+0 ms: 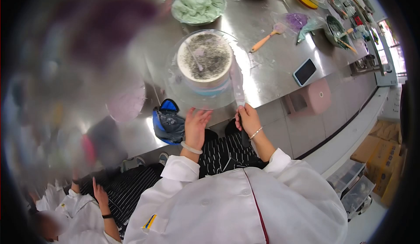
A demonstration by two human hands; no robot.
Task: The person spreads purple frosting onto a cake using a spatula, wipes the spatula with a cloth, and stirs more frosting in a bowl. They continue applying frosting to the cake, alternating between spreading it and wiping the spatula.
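My right hand (250,120) is wrapped round the dark handle of a palette knife (237,83). Its long blade points away from me, upright beside the right edge of a round cake (205,56). Speckled dark grey covers the cake's pale top, and blue shows low on its side. Beneath it lies a clear round turntable plate (186,96). My left hand (196,125) is held at the plate's near rim with its fingers apart and nothing in them.
A bowl of pale green cream (199,5) stands behind the cake. To the right lie an orange-handled spatula (264,39), a phone (305,72) and a bowl with tools (337,33). A blue-grey bag (168,123) sits at the table edge. A pink stool (310,97) and another person (83,213) are nearby. Smears blur the left.
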